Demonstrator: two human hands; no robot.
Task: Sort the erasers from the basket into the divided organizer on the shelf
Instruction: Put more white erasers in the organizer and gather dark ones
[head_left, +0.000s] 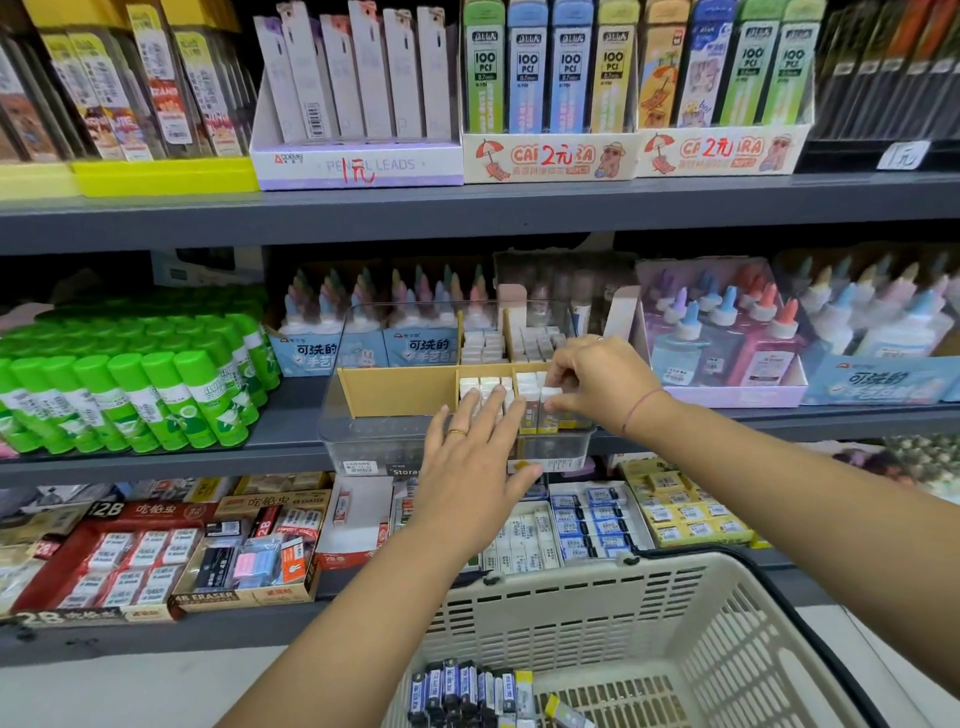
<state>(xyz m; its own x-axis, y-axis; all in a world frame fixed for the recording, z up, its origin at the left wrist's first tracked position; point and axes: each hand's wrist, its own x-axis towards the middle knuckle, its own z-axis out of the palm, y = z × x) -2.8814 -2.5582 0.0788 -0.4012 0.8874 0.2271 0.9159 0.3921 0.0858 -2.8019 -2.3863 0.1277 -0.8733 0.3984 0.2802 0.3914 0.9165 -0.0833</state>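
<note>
A clear divided organizer (363, 441) with cardboard partitions stands on the middle shelf. Its middle and right compartments hold upright white erasers (480, 385). My right hand (597, 382) pinches the top of one eraser (549, 410) standing in the front right compartment. My left hand (470, 462), fingers straight, lies against the organizer's front, its fingertips touching the erasers in the middle compartment. The front left compartment (397, 392) shows bare cardboard. A beige basket (649, 623) at the bottom holds several blue and yellow sleeved erasers (467, 691).
Green glue sticks (130, 395) stand left of the organizer and glue bottles (727, 332) to its right and behind. The lower shelf carries boxes of erasers (156, 551). Pencil lead packs (550, 67) fill the upper shelf.
</note>
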